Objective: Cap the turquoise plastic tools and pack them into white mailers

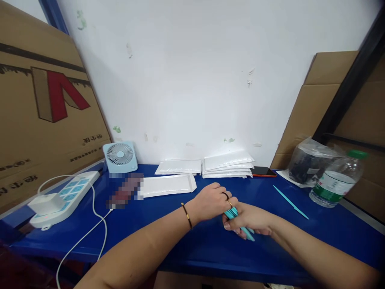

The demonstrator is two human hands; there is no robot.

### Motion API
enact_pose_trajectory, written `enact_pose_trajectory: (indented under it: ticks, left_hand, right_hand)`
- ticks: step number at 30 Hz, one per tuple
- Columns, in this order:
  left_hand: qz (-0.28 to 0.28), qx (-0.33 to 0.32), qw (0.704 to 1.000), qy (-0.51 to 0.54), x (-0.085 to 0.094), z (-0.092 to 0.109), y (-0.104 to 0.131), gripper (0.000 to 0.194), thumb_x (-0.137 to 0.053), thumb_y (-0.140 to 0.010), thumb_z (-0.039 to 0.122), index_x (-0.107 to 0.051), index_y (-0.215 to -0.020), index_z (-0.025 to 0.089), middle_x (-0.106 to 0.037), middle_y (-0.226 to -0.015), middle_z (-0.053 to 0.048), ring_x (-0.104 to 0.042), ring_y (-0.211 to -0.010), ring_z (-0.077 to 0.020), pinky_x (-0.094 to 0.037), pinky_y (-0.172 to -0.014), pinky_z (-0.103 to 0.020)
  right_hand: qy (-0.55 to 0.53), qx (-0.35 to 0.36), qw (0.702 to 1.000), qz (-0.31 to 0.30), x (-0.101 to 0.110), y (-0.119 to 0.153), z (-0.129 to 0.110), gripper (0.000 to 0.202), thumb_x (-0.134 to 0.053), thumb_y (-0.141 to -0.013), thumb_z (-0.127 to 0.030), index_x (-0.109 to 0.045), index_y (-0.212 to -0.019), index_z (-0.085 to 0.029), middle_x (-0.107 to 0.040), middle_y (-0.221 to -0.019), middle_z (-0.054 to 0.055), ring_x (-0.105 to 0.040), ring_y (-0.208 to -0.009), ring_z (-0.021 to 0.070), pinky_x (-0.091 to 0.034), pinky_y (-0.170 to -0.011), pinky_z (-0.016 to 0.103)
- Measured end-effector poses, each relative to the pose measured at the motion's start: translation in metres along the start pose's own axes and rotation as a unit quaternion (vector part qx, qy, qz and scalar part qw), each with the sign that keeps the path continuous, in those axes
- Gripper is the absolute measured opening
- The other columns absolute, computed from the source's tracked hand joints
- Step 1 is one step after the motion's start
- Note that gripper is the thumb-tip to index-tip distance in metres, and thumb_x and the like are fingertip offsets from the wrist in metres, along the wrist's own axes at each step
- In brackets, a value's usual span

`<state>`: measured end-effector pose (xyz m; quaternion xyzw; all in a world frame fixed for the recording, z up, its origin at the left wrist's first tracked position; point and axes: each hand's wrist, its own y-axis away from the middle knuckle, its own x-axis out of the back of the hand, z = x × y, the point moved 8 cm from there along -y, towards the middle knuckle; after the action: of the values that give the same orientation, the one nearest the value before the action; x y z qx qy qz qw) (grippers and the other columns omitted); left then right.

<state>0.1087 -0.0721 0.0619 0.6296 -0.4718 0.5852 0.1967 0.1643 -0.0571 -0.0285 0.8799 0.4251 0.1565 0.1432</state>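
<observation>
Head view: teal sticks [232, 213] are gripped in a bundle by the right hand [248, 218] and, at their upper end, by the left hand [213, 202], near the bench's [204, 251] front edge; a loose stick [291, 202] is laid toward the right edge, envelopes [227, 165] along the back.

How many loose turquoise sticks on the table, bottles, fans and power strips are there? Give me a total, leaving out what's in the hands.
Loose turquoise stick: 1
Bottle: 1
Fan: 1
Power strip: 1
Total: 4

Left out: the turquoise bundle at the hands, whose pieces overlap too much to count.
</observation>
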Motion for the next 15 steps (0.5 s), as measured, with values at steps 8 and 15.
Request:
enact_pose_trajectory:
  ticks: [8,15]
  left_hand:
    - [-0.239,0.394,0.885,0.065,-0.053,-0.187,0.143,0.125,-0.074,-0.029,0.064,-0.029,-0.135,0.015,-0.033,-0.136,-0.025,-0.024,-0.126,-0.0423,-0.017,-0.099,-0.057]
    - [-0.196,0.311,0.921,0.130,-0.061,-0.171,0.126,0.082,-0.071,-0.049,0.042,-0.044,-0.124,0.021,-0.052,-0.119,-0.012,-0.048,-0.110,-0.0308,-0.034,-0.094,-0.041]
  right_hand:
    - [0.148,0.014,0.982,0.113,0.071,0.016,0.003,0.012,-0.059,-0.067,-0.026,-0.060,-0.072,-0.015,-0.050,-0.053,-0.003,-0.045,-0.044,0.0072,-0.039,-0.042,0.018]
    - [0.302,0.080,0.939,0.147,0.079,0.023,-0.044,0.008,-0.054,-0.068,-0.019,-0.059,-0.075,-0.017,-0.060,-0.068,0.000,-0.051,-0.053,0.0107,-0.040,-0.049,0.020]
